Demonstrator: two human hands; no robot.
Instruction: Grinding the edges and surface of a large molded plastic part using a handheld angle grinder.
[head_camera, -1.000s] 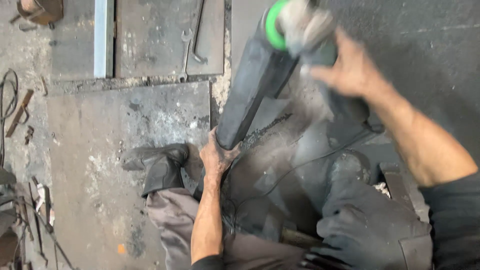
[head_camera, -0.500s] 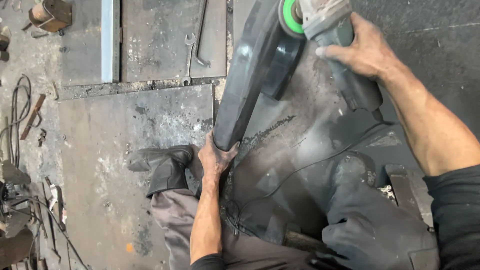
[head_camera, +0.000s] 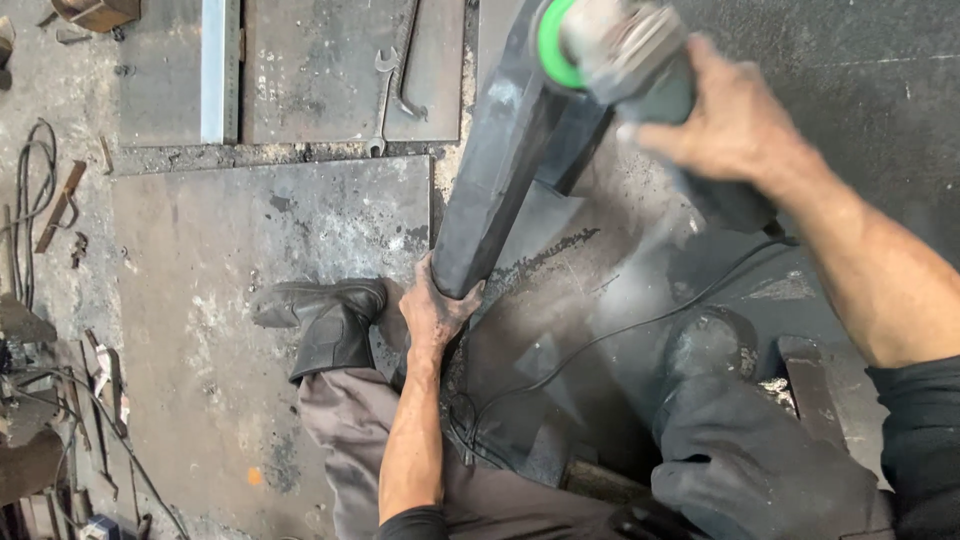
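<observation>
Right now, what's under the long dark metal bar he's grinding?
Under the metal bar lies a scratched steel floor plate. The left hand grips its lower end; the right hand holds the grinder on top. The floor directly beneath is covered.

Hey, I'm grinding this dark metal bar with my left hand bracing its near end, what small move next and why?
Probably draw the angle grinder slowly along the bar toward you: your right hand has it at the far end, and your left hand grips the near end.

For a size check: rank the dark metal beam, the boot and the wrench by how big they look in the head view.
1. Dark metal beam, though nearer the camera.
2. Boot.
3. Wrench.
</observation>
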